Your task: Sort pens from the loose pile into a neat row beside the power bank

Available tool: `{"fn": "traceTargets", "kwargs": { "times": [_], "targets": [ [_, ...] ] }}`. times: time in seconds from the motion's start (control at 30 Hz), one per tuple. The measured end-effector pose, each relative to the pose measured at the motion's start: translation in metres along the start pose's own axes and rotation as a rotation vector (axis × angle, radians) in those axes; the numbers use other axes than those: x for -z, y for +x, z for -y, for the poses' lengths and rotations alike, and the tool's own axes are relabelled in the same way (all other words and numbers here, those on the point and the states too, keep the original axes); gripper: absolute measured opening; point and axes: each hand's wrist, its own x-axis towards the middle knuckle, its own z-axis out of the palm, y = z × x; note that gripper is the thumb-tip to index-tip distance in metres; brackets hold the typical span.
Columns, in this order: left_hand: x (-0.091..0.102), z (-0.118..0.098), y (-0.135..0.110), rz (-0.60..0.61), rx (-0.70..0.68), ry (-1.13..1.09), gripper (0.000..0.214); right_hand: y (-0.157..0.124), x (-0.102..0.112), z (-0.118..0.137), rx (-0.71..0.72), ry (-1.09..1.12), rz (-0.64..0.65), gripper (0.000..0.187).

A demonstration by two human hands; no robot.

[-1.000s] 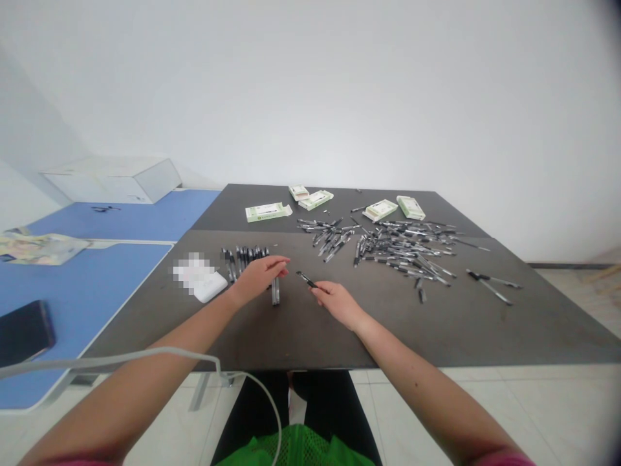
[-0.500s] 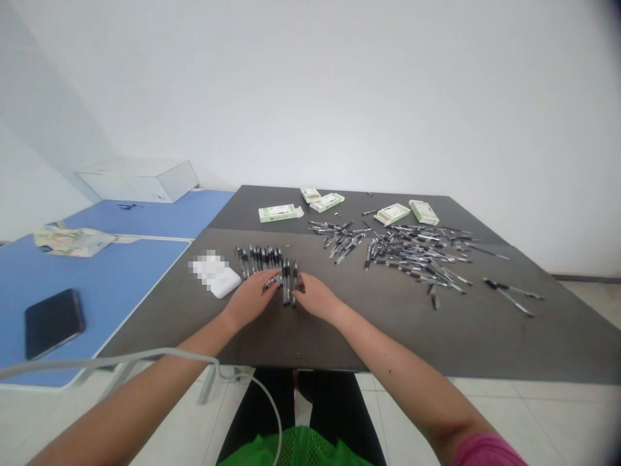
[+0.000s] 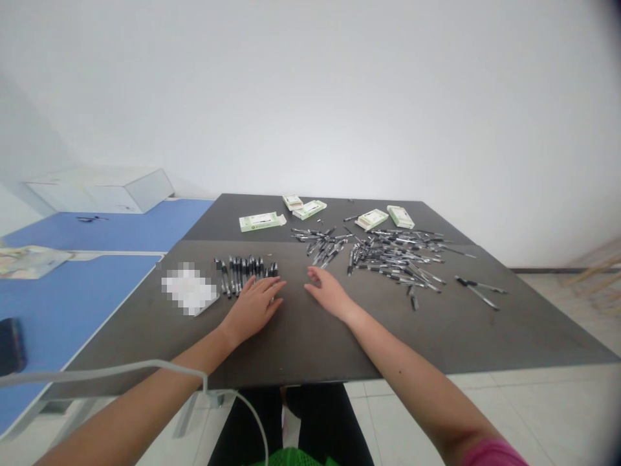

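Note:
A neat row of black-and-silver pens (image 3: pixel 245 276) lies side by side on the dark tabletop (image 3: pixel 310 343), tips pointing away from me. My left hand (image 3: pixel 253 309) rests flat with its fingers apart, its fingertips at or just below the near ends of the pens. My right hand (image 3: pixel 328 293) lies open on the table, holding nothing, to the right of the row. A loose heap of similar pens (image 3: pixel 378 255) spreads beyond it.
Several pale green pen boxes (image 3: pixel 259 222) stand at the far side of the table. A white pixelated object (image 3: pixel 189 288) lies left of the row. Two pens (image 3: pixel 478 291) lie at the right. A blue desk (image 3: pixel 72 304) adjoins at left, with a phone (image 3: pixel 10 346); a grey cable (image 3: pixel 121 371) crosses below.
The pen in my right hand earlier is gone from it, and the pens are now lined up in the row. My hands have drawn apart from pressing the row together and lie open.

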Motion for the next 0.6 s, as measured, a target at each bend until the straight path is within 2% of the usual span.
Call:
{"fn": "traceTargets", "kwargs": {
  "times": [0.13,0.23,0.3,0.4,0.5,0.6],
  "targets": [
    [0.001,-0.019,0.043,0.022,0.062,-0.011,0.035,-0.001,0.054,-0.035,-0.056,-0.146,-0.389,0.029],
    [-0.012,-0.037,0.089,0.132,0.150,0.073,0.031,-0.004,0.075,-0.049,-0.090,-0.150,-0.610,0.026],
    [-0.025,-0.046,0.118,0.209,0.216,0.129,0.030,-0.006,0.078,-0.053,-0.080,-0.140,-0.662,0.026],
    [-0.043,-0.057,0.148,0.278,0.276,0.175,0.031,-0.009,0.078,-0.054,-0.061,-0.119,-0.658,0.025],
    [-0.055,-0.062,0.161,0.355,0.320,0.218,0.032,-0.010,0.079,-0.052,-0.077,-0.087,-0.655,0.024],
    [-0.059,-0.062,0.162,0.451,0.332,0.238,0.032,-0.011,0.079,-0.050,-0.106,-0.035,-0.638,0.023]
  ]
}}
